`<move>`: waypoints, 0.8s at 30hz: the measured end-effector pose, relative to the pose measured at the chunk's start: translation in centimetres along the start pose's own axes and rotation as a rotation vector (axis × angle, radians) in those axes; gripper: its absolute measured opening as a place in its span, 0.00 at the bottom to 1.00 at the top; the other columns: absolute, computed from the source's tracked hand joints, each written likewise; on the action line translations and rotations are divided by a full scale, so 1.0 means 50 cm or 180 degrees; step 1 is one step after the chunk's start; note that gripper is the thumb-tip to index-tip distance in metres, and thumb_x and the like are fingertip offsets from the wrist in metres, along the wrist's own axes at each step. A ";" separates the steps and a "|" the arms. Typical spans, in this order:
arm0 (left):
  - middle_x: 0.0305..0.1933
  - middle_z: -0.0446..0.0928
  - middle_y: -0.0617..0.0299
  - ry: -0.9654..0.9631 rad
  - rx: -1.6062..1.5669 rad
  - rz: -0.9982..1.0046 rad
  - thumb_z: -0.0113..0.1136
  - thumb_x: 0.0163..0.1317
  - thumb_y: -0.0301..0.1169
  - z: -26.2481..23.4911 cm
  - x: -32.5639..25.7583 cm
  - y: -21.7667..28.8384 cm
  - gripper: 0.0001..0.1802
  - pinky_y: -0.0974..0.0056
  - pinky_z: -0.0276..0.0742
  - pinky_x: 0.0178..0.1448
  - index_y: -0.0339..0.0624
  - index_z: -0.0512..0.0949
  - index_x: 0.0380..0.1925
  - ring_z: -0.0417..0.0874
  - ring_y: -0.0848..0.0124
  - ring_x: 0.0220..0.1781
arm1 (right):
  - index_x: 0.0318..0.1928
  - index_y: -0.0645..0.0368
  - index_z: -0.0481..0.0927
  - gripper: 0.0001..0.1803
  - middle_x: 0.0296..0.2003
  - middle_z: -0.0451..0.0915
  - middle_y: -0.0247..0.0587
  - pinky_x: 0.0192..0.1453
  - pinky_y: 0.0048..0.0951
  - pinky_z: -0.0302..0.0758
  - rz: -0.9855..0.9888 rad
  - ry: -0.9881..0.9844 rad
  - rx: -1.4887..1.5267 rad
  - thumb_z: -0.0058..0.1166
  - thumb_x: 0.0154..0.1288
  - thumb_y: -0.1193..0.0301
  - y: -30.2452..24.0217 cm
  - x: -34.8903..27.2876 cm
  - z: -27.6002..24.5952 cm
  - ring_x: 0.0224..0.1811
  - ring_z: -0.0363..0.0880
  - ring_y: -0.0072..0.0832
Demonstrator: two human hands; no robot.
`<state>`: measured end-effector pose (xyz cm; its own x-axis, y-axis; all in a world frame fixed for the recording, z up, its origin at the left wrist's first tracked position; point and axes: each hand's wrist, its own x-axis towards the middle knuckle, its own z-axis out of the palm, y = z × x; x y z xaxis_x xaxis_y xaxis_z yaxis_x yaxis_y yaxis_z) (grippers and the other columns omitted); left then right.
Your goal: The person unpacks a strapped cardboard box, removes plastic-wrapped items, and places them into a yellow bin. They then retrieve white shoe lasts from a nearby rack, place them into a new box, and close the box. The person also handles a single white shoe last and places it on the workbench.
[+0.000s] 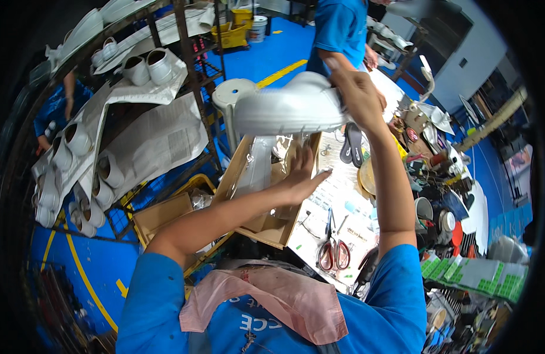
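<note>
Raised in front of me, a white shoe [290, 112], smeared by motion, is gripped at its right end by my right hand [358, 94]. A second rounded white part shows above it; whether that is another shoe I cannot tell. My left hand [299, 180] has its fingers spread over the right side of an open cardboard box [272, 236] and holds nothing. Inside the box are clear plastic and whitish wrapping [253, 168]. Right of the box, a pair of dark insoles [351, 144] and red-and-black-handled scissors [334, 248] lie on the lit white worktable [311, 233].
Racks at the left carry several white shoes [77, 140] on paper sheets [157, 138]. A white stool [234, 89] stands beyond the box. A co-worker in blue [340, 29] stands at the table's far end. Cups, tools and containers [426, 209] crowd the right side.
</note>
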<state>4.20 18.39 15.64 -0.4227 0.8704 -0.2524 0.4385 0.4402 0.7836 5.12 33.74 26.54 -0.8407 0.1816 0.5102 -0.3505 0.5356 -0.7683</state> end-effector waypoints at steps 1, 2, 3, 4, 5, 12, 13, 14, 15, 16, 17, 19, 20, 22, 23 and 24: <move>0.68 0.25 0.39 -0.0382 -0.0046 0.0140 0.35 0.58 0.62 -0.007 -0.039 -0.012 0.50 0.54 0.41 0.70 0.35 0.31 0.64 0.33 0.49 0.70 | 0.13 0.64 0.73 0.27 0.08 0.59 0.23 0.16 0.22 0.53 0.0290 -0.0138 -0.0109 0.49 0.62 0.54 0.019 0.011 0.029 0.13 0.55 0.12; 0.68 0.32 0.38 -0.0387 0.0228 0.0587 0.37 0.58 0.61 -0.018 -0.084 -0.031 0.49 0.56 0.42 0.70 0.33 0.36 0.64 0.38 0.49 0.70 | 0.16 0.64 0.75 0.25 0.08 0.62 0.28 0.17 0.24 0.56 0.0149 -0.0482 -0.0549 0.51 0.61 0.56 0.032 0.016 0.047 0.13 0.58 0.16; 0.67 0.39 0.38 -0.0531 0.0638 0.0845 0.40 0.58 0.60 -0.032 -0.131 -0.056 0.48 0.59 0.44 0.70 0.31 0.41 0.63 0.42 0.49 0.70 | 0.18 0.65 0.77 0.23 0.08 0.65 0.33 0.18 0.27 0.59 -0.0422 -0.0875 -0.0709 0.52 0.60 0.58 0.047 0.020 0.063 0.12 0.61 0.19; 0.66 0.46 0.38 -0.0443 0.0821 0.0796 0.42 0.58 0.59 -0.041 -0.172 -0.082 0.46 0.57 0.46 0.69 0.30 0.49 0.61 0.47 0.48 0.68 | 0.21 0.65 0.78 0.19 0.11 0.68 0.39 0.20 0.30 0.63 -0.0789 -0.1235 -0.0988 0.53 0.58 0.60 0.062 0.022 0.077 0.13 0.65 0.26; 0.64 0.52 0.39 -0.0339 0.1259 0.0601 0.44 0.57 0.58 -0.046 -0.206 -0.107 0.44 0.56 0.48 0.69 0.29 0.56 0.59 0.52 0.47 0.67 | 0.24 0.65 0.79 0.15 0.13 0.72 0.45 0.22 0.33 0.67 -0.1252 -0.1559 -0.1242 0.55 0.56 0.63 0.077 0.021 0.090 0.14 0.69 0.34; 0.56 0.66 0.45 0.0941 0.1983 0.0917 0.53 0.50 0.58 -0.020 -0.249 -0.184 0.36 0.56 0.58 0.63 0.29 0.75 0.38 0.66 0.53 0.57 | 0.25 0.61 0.80 0.19 0.25 0.78 0.45 0.52 0.38 0.65 -0.1384 -0.3252 -0.2174 0.48 0.55 0.57 0.199 -0.062 0.167 0.33 0.75 0.42; 0.55 0.67 0.46 0.1216 0.2001 0.1006 0.56 0.49 0.56 -0.014 -0.253 -0.189 0.35 0.55 0.57 0.64 0.31 0.75 0.40 0.66 0.52 0.58 | 0.26 0.60 0.81 0.17 0.28 0.79 0.47 0.53 0.38 0.64 -0.1079 -0.3251 -0.2017 0.48 0.56 0.58 0.213 -0.078 0.183 0.35 0.75 0.41; 0.54 0.67 0.46 0.1595 0.1786 0.1316 0.58 0.49 0.52 -0.005 -0.259 -0.197 0.32 0.55 0.59 0.63 0.32 0.74 0.42 0.67 0.52 0.57 | 0.32 0.59 0.81 0.17 0.32 0.79 0.49 0.55 0.39 0.64 -0.0785 -0.3493 -0.1790 0.48 0.57 0.59 0.222 -0.089 0.194 0.39 0.75 0.41; 0.53 0.68 0.47 0.1979 0.1539 0.1421 0.60 0.48 0.48 0.006 -0.271 -0.214 0.30 0.54 0.61 0.62 0.33 0.73 0.43 0.68 0.52 0.56 | 0.37 0.59 0.80 0.17 0.36 0.78 0.50 0.57 0.41 0.62 -0.0391 -0.3545 -0.1865 0.48 0.57 0.60 0.227 -0.100 0.207 0.45 0.73 0.42; 0.53 0.68 0.48 0.2514 0.1359 0.1476 0.60 0.49 0.43 0.023 -0.293 -0.240 0.27 0.54 0.62 0.61 0.34 0.72 0.44 0.68 0.52 0.56 | 0.41 0.58 0.78 0.16 0.39 0.77 0.50 0.59 0.42 0.59 -0.0816 -0.3316 -0.2044 0.48 0.58 0.61 0.227 -0.105 0.213 0.48 0.71 0.44; 0.53 0.68 0.48 0.2963 0.1153 0.1337 0.61 0.49 0.39 0.047 -0.315 -0.273 0.25 0.54 0.63 0.60 0.35 0.72 0.45 0.68 0.52 0.57 | 0.40 0.58 0.79 0.16 0.40 0.77 0.51 0.60 0.42 0.57 -0.0443 -0.3370 -0.2072 0.50 0.57 0.61 0.220 -0.106 0.213 0.49 0.70 0.44; 0.47 0.71 0.51 0.3783 0.0853 0.0548 0.59 0.49 0.29 0.103 -0.360 -0.376 0.19 0.56 0.69 0.52 0.37 0.72 0.43 0.72 0.53 0.49 | 0.34 0.60 0.78 0.13 0.33 0.77 0.49 0.54 0.39 0.63 -0.0569 -0.2927 -0.2052 0.56 0.52 0.63 0.186 -0.104 0.204 0.44 0.72 0.44; 0.45 0.71 0.51 0.3652 0.0723 -0.0165 0.58 0.49 0.27 0.129 -0.381 -0.445 0.19 0.56 0.68 0.50 0.38 0.71 0.44 0.72 0.52 0.47 | 0.31 0.61 0.77 0.11 0.29 0.77 0.46 0.47 0.38 0.67 -0.0416 -0.2566 -0.1963 0.58 0.50 0.67 0.160 -0.099 0.196 0.40 0.73 0.45; 0.47 0.70 0.50 0.2693 0.1070 -0.1253 0.58 0.53 0.32 0.172 -0.438 -0.597 0.21 0.52 0.64 0.56 0.40 0.69 0.48 0.67 0.54 0.55 | 0.33 0.64 0.77 0.08 0.32 0.77 0.48 0.42 0.36 0.69 -0.0565 -0.1520 -0.2003 0.56 0.51 0.74 0.093 -0.114 0.176 0.36 0.74 0.45; 0.50 0.69 0.50 0.1723 0.1469 -0.2537 0.60 0.49 0.35 0.210 -0.469 -0.656 0.25 0.49 0.63 0.57 0.42 0.69 0.49 0.66 0.54 0.57 | 0.35 0.65 0.76 0.08 0.32 0.76 0.48 0.41 0.32 0.69 -0.0277 -0.1267 -0.1742 0.54 0.52 0.75 0.058 -0.123 0.173 0.36 0.75 0.43; 0.54 0.68 0.52 0.0277 0.1488 -0.2678 0.62 0.45 0.39 0.219 -0.501 -0.722 0.27 0.46 0.63 0.56 0.45 0.71 0.47 0.66 0.55 0.58 | 0.36 0.67 0.75 0.09 0.32 0.76 0.47 0.40 0.29 0.69 -0.0398 -0.1207 -0.1448 0.52 0.53 0.77 0.019 -0.137 0.165 0.34 0.75 0.38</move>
<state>7.63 -16.92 -12.55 -0.7917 0.2191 -0.5703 0.2289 0.9719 0.0556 7.15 26.21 19.12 -0.9223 -0.1674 0.3484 -0.3150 0.8480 -0.4263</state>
